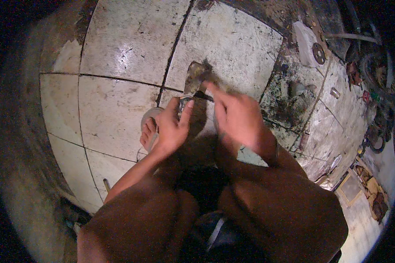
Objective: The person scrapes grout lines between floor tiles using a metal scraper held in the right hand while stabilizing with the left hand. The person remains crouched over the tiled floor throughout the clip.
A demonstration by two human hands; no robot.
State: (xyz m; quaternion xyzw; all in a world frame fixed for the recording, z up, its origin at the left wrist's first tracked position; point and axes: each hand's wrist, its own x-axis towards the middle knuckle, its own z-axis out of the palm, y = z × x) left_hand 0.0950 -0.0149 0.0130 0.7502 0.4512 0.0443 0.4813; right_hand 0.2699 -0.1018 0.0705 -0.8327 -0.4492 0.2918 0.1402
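Observation:
My left hand (173, 127) is closed, thumb and fingers pinching a small, roundish metal part (186, 101) above the tiled floor. Just beyond those fingertips is a worn, brownish-grey block-like piece (195, 78); its exact kind does not show. My right hand (241, 116) is curled and slightly blurred, its fingertips against the block's right side. Whatever its fingers grip is hidden. A short dark strip (203, 95) lies between the two hands. My left foot in a sandal (150, 125) rests beside my left hand.
Dirty white tiles (123, 57) with dark joints cover the floor. A black, broken patch (289, 96) is at the right. Farther right are a toothed metal disc (319, 53), a small metal cylinder (335, 93), tangled dark tubing (375, 79) and a tan frame (350, 188). A short rod (106, 185) lies at lower left.

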